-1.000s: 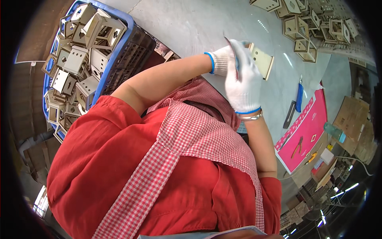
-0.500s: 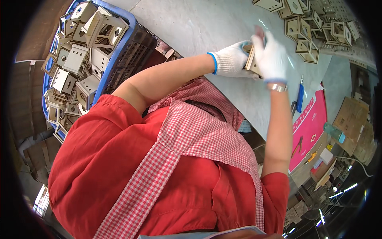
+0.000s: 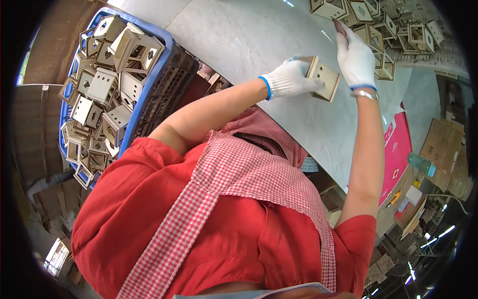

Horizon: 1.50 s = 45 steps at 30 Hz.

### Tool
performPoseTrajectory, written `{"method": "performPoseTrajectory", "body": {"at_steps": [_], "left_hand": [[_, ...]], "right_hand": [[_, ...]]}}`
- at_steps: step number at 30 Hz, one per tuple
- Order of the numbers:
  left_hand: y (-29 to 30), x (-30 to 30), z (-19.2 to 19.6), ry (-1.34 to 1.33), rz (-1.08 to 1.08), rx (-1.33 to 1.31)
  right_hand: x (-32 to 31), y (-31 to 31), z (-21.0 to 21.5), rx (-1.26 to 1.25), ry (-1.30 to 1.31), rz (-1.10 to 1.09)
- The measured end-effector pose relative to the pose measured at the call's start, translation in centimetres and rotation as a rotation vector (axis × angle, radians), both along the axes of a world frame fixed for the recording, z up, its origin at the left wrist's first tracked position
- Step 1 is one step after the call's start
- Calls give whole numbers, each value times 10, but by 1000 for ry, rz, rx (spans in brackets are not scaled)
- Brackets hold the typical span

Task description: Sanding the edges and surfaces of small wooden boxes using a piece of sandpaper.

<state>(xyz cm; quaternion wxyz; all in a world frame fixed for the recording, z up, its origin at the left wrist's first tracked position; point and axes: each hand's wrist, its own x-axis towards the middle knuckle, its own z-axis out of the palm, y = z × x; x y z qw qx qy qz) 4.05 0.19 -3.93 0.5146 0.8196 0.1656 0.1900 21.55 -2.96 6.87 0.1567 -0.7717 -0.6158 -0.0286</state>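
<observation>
My left hand (image 3: 291,79), in a white glove with a blue cuff, grips a small pale wooden box (image 3: 326,78) with round holes in its face, held above the grey table (image 3: 259,40). My right hand (image 3: 356,57), also gloved, stretches past the box with its fingers straight. Its fingertips reach the near edge of a pile of similar open wooden boxes (image 3: 393,35) at the far right of the table. I see nothing held in the right hand.
A blue plastic crate (image 3: 149,94) heaped with several finished wooden boxes stands at the left edge of the table. A pink sheet (image 3: 396,154) lies at the right, with a green bottle (image 3: 420,164) and cardboard pieces beyond it.
My right hand left the box and reached farther out to the pile. My left hand kept the box and moved it slightly forward and to the right.
</observation>
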Motion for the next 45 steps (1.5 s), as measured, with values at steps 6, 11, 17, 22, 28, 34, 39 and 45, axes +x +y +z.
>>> {"method": "performPoseTrajectory", "body": {"at_steps": [6, 11, 17, 22, 28, 34, 39, 45], "left_hand": [[-7, -12, 45, 33, 212, -393], [3, -10, 57, 56, 212, -358], [15, -26, 47, 144, 131, -460], [30, -35, 36, 130, 66, -494], [34, -38, 36, 195, 39, -406], [36, -38, 33, 196, 9, -440], [35, -44, 27, 193, -13, -394], [46, -43, 17, 120, -156, -83]], "right_hand": [[-4, -59, -2, -330, -272, 50], [-23, -70, 0, -370, -187, -49], [-1, -90, -4, -527, -113, -195], [-23, -90, -46, -45, 17, 75], [-7, -85, -58, 66, 212, 155], [-2, -84, -71, 87, 168, 120], [-2, -91, -44, 122, 144, 68], [-7, -125, -10, -2, -72, 459]]}}
